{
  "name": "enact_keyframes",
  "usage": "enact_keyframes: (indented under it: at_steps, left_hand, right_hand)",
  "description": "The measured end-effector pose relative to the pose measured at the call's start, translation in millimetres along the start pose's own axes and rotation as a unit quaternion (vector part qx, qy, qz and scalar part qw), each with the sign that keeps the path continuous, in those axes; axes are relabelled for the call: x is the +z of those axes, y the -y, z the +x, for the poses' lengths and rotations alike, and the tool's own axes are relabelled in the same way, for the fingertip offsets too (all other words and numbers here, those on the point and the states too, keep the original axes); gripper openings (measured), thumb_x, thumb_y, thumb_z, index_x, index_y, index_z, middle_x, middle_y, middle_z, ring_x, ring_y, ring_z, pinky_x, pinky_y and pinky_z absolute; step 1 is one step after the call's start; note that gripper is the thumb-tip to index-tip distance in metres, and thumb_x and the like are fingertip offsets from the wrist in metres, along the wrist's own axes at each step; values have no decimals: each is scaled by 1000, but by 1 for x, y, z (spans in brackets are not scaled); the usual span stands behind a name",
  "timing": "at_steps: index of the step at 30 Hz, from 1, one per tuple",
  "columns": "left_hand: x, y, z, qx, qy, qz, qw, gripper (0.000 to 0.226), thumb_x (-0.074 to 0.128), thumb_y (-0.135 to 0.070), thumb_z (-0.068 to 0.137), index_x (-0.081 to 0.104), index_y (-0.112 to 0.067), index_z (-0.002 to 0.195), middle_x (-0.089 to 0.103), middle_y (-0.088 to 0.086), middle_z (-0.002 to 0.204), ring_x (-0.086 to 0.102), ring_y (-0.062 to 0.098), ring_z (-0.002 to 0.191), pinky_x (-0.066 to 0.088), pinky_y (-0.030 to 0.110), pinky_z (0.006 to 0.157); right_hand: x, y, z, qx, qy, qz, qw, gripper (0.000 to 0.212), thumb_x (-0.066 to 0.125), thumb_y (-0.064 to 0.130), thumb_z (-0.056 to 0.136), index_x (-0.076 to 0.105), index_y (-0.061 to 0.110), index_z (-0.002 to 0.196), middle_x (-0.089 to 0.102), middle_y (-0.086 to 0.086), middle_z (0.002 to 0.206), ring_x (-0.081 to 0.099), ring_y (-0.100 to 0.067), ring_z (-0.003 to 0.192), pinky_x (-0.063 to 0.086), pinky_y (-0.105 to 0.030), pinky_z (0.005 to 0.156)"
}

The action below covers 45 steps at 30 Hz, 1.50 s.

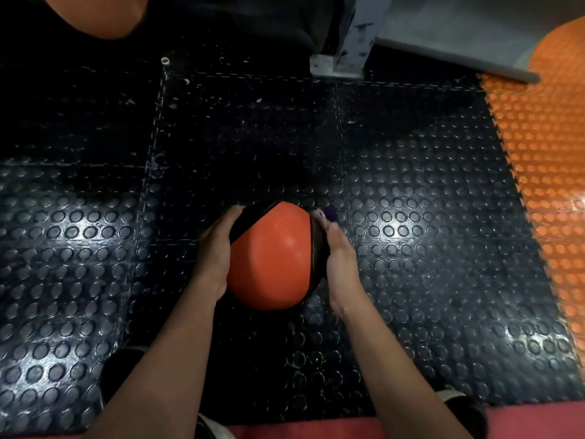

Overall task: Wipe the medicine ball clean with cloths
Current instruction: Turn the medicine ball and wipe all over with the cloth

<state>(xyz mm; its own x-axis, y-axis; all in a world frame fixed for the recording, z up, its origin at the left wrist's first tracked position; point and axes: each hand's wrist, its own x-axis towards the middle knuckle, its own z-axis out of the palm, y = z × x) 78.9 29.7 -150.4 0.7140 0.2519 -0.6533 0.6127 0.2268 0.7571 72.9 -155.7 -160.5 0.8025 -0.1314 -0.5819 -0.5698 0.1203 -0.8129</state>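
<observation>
An orange and black medicine ball (272,258) is held above the black studded floor, between both my hands. My left hand (213,251) lies against its left side, fingers curved round the black panel at the top. My right hand (337,261) presses on the ball's right side. A scrap of purple cloth (330,212) sticks out past its fingertips, pinned between the hand and the ball. Most of the cloth is hidden behind the ball and the hand.
Black studded rubber tiles (411,185) cover the floor. An orange studded mat (544,172) runs along the right. A grey metal post with a base plate (338,63) stands at the top centre. Another orange ball (101,14) shows at the top left. My shoes (465,407) are at the bottom.
</observation>
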Motion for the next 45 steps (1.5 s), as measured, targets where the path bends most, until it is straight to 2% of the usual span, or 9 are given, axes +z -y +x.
enact_keyframes:
  at_steps: [3,7,11,15,22,27,32,40,45]
  left_hand:
    - [0,2,1,5,-7,-5,1000,33,59,-57,95,81,-35,105,80,0,108,73,27,107,56,49,98]
    - [3,3,6,4,-36,-2,999,46,65,-66,86,79,-31,113,79,1,111,72,27,107,56,48,99]
    - [9,0,11,49,-170,102,979,60,60,-75,80,78,-24,107,73,6,112,68,29,107,53,40,86]
    - [13,-18,-3,53,-285,217,932,51,50,-55,100,76,-11,108,72,11,104,65,34,99,50,39,83]
    - [10,-55,-34,13,-118,377,918,65,42,-65,100,55,-16,140,52,16,140,56,35,118,48,41,99]
    - [13,-58,-47,-47,27,411,910,111,58,-77,85,6,-22,167,28,10,168,39,36,147,47,47,111]
    - [5,-50,-44,-1,32,383,923,109,59,-74,87,5,-23,166,26,10,170,32,34,152,33,47,122]
    - [9,-50,-42,5,29,377,926,106,59,-70,90,5,-21,167,25,12,170,32,35,152,36,51,120]
    - [-6,-53,-34,-19,41,338,940,104,62,-71,87,9,-29,166,22,6,171,33,34,151,44,50,113]
  right_hand:
    - [9,13,-13,-133,-1,-102,986,35,40,50,111,73,51,122,58,22,141,45,10,135,30,-21,114]
    - [13,18,-15,-157,21,-197,968,29,37,51,110,60,63,123,49,22,147,18,46,109,13,5,92]
    - [16,26,-8,-126,5,-211,969,36,34,55,110,61,55,134,47,11,155,30,4,138,22,-27,114]
    - [21,45,-5,-85,24,-214,973,34,35,54,110,64,56,127,48,7,142,44,-12,132,31,-42,122]
    - [26,58,1,-47,58,-306,949,52,15,47,113,42,43,157,31,4,169,10,-28,161,10,-48,130]
    - [25,47,3,-24,41,-325,944,54,15,57,109,35,49,158,26,-2,171,13,-31,159,14,-51,127]
    - [18,47,-1,5,86,-283,955,54,30,63,107,31,50,159,11,-12,173,8,-33,160,13,-54,127]
    - [24,50,-7,10,72,-257,964,52,27,62,107,33,50,158,14,-15,172,10,-33,160,15,-55,129]
    - [29,45,-14,-80,46,-287,953,50,28,58,109,41,47,156,21,-2,170,24,-28,156,21,-45,126]
